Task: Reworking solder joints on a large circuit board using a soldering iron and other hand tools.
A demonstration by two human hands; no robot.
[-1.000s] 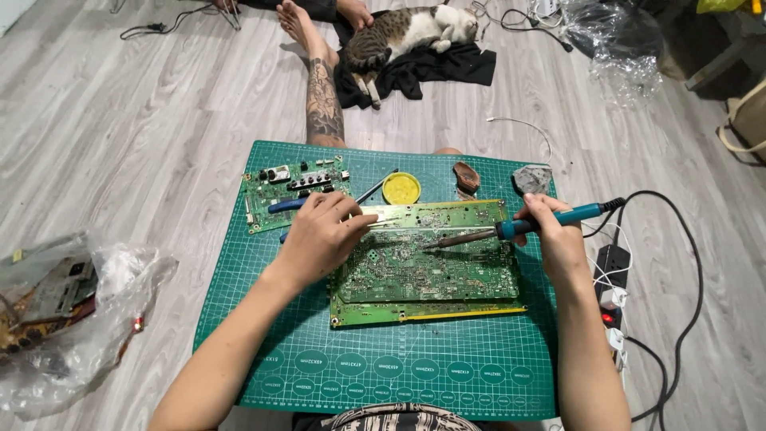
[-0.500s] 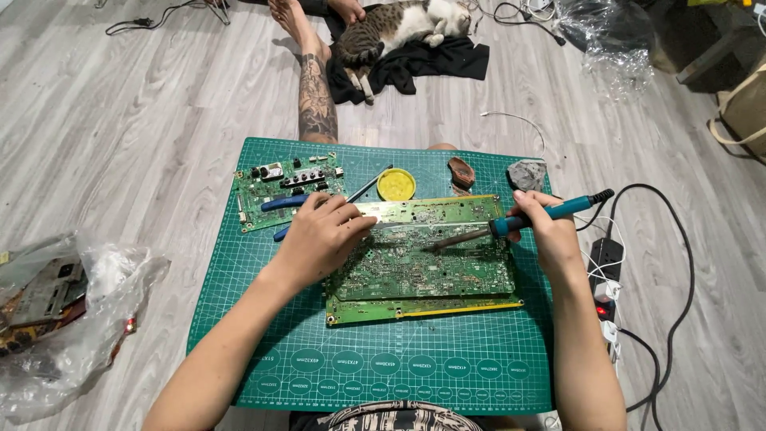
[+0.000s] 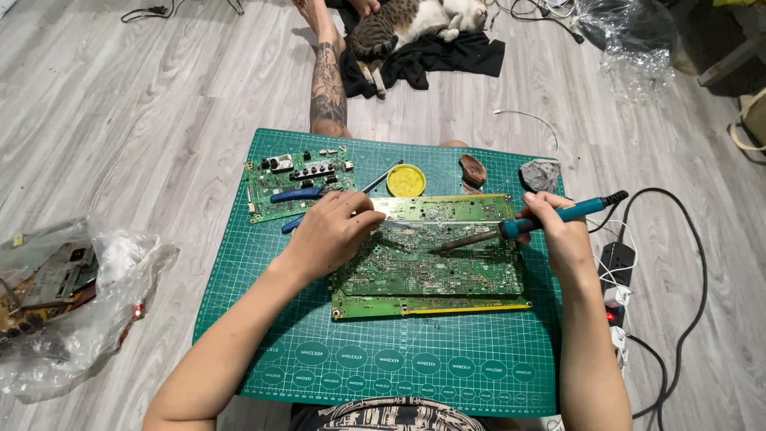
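- Two hands work over one large green circuit board [image 3: 431,263] lying flat on a green cutting mat [image 3: 399,359] on the floor.
- Right hand [image 3: 558,231] grips a blue-handled soldering iron [image 3: 527,225], tip on the board.
- Left hand [image 3: 331,235] rests curled on the board's left edge, pinching thin solder wire [image 3: 399,224].
- Beyond: yellow tin [image 3: 405,180], smaller board [image 3: 297,179], blue pliers [image 3: 299,195].

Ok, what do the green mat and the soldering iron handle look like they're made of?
The green mat looks like matte rubbery vinyl, going by its printed grid and flat, glare-free surface. The soldering iron in the right hand has a blue handle, probably moulded plastic, and a dull metal shaft.
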